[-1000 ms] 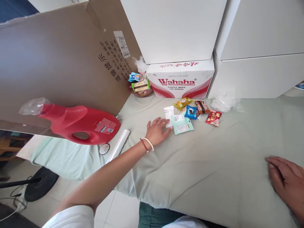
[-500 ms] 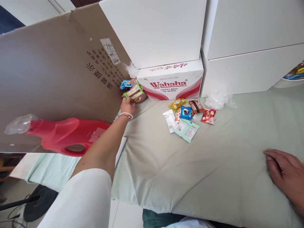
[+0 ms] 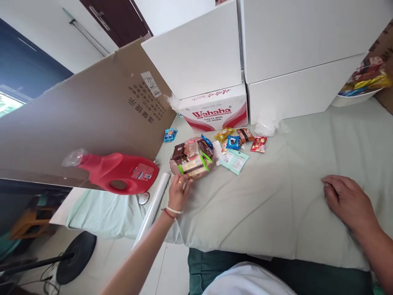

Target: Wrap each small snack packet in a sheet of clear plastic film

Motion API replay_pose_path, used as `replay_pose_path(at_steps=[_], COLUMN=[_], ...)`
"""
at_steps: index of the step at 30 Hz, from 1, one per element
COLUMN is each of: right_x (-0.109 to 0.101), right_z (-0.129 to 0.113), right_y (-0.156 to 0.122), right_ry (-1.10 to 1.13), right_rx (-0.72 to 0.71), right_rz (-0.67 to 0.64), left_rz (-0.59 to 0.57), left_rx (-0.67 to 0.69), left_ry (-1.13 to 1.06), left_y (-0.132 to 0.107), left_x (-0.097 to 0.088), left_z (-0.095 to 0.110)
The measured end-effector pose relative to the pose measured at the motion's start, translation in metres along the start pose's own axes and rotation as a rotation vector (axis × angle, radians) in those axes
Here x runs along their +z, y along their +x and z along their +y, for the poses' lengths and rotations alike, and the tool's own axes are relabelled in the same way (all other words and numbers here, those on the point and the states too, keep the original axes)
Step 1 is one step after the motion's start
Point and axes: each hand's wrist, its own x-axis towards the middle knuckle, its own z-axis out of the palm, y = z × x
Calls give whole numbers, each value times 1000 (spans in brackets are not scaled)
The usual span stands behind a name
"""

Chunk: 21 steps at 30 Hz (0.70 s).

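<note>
My left hand (image 3: 179, 191) grips the near rim of a shallow pinkish bowl (image 3: 175, 168), thumb and fingers closed on its edge. Wrapped snacks fill the bowl: a green-edged packet (image 3: 193, 166), dark brown packets (image 3: 178, 151) and a blue one at the back. Just right of it lie a white packet (image 3: 217, 152), a pale green packet (image 3: 235, 161), a blue packet (image 3: 233, 142), a yellow packet (image 3: 224, 134), a brown packet (image 3: 245, 135) and a red packet (image 3: 258, 144). My right hand (image 3: 350, 200) rests on the cloth, holding nothing, fingers loosely bent.
A Wahaha carton (image 3: 215, 112) stands under white boxes at the back. Cardboard (image 3: 92, 114) walls the left side, with a red jug (image 3: 123, 172) against it. Blue packets (image 3: 170, 135) lie by the cardboard. A white roll (image 3: 153, 205), crumpled plastic (image 3: 267, 126) and a snack-filled white basin (image 3: 356, 98) also show.
My left hand has drawn the bowl of snacks away from the back corner, toward me and rightward. Blue packets now lie outside it near the cardboard. The view has shifted.
</note>
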Motion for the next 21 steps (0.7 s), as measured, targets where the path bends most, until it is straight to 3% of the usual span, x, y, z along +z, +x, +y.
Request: replay_pose_path(at_steps=[3, 5, 7, 10, 14, 18, 21], right_x=[1, 1, 1, -1, -4, -1, -1], right_z=[-1, -2, -3, -4, -4, -5, -5], right_y=[0, 0, 0, 0, 1, 0, 2], right_ry=[7, 21, 46, 85, 139, 206, 248], right_rx=[8, 22, 50, 110, 172, 214, 254], right_rz=[15, 11, -1, -34, -147, -115, -88], left_rz=[36, 69, 68, 33, -115, -208, -269], left_rx=[67, 52, -42, -290, -745, -905, -953], left_ry=[-127, -313, -535, -832, -1103, -1095, -1118], left_y=[-30, -34, -25, 13, 93, 155, 169], left_x=[-9, -14, -17, -14, 7, 43, 67], left_z=[49, 79, 104, 126, 126, 110, 101])
